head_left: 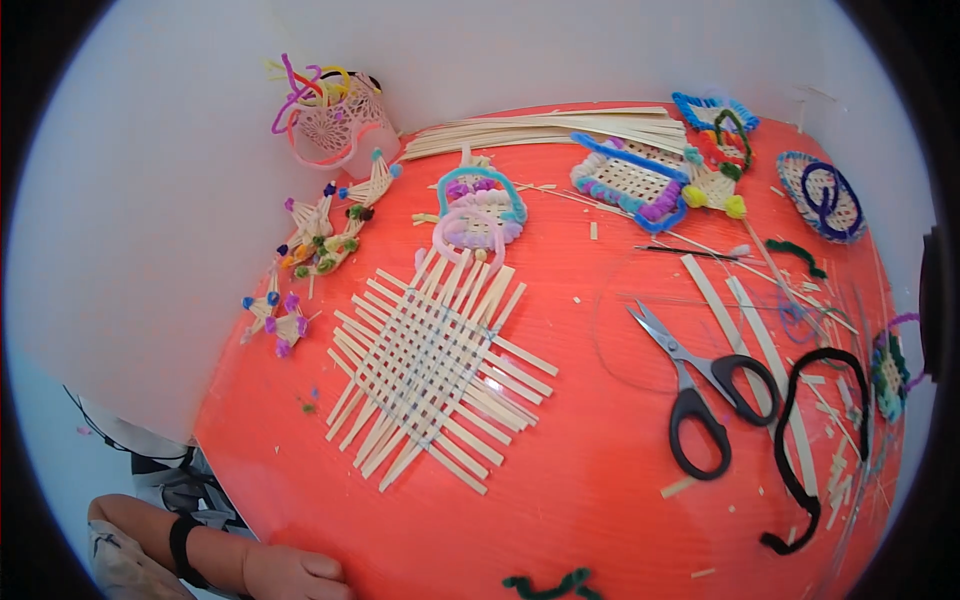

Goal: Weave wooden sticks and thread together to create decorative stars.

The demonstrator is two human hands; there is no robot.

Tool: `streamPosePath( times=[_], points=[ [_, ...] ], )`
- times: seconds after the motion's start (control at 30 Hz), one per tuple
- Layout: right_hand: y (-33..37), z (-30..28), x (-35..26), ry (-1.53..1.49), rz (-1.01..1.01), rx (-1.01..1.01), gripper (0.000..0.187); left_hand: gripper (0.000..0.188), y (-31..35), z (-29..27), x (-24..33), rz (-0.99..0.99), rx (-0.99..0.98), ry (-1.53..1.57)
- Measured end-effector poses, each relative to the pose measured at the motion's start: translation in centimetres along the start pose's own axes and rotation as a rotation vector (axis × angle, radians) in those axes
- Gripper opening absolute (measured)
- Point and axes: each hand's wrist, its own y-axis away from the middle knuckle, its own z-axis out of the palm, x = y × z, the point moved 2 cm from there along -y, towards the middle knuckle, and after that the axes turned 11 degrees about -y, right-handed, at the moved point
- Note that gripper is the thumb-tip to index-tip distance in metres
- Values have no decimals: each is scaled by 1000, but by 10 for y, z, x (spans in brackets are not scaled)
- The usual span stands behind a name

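Observation:
My left hand rests at the table's near left edge, with a black band around its forearm. Its fingers are mostly cut off by the lower rim, so whether it holds anything is hidden. My right hand is out of view. Up and to the right of the left hand lies a woven mat of pale flat strips, its loose strip ends sticking out on all sides. Dark thread runs along its edges. A dark green pipe cleaner lies at the near edge, right of the hand.
Black-handled scissors lie spread on the red table. Beside them are a black pipe cleaner, long strips and scraps. Behind stand a pink basket, a strip bundle and a fuzzy-edged woven piece. Small star ornaments lie left.

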Motion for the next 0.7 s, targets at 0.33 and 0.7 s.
streamPosePath(
  times=[0.33, 0.7],
  points=[
    [-55, -2, -1, -8, -178, 10, 39, 21, -3, 4, -5, 11, -42, 70],
    [-73, 18, 14, -50, -240, 29, 38, 20, 7, 8, -10, 16, -83, 117]
  ],
)
